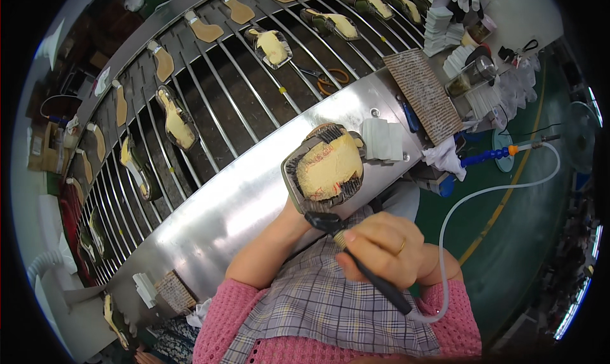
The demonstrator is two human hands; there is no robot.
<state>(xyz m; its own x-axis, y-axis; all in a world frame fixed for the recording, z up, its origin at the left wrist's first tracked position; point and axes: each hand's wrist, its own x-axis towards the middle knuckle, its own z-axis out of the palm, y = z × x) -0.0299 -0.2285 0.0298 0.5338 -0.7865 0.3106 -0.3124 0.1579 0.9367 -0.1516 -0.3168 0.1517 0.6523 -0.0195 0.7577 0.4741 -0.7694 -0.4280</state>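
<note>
My right hand [384, 249] is closed round the dark handle of a glue brush [380, 286], with a ring on one finger. A clear hose runs from the handle's end. The brush's black head [324, 222] meets the near edge of a shoe upper [330, 170], or lies just over it. This upper is sole side up, with a cream bottom and a dark, pleated, roughened margin folded in around it. My left hand [293, 210] holds the upper from beneath; its fingers are mostly hidden behind it.
A steel ledge [235, 199] borders a rack of metal bars [216, 87] carrying several more uppers and tan insoles [203, 28]. Scissors [333, 79] lie between bars. White pads [382, 140], a ridged brown board [422, 94] and a glass jar [473, 75] sit rightward. The hose [441, 237] loops at right.
</note>
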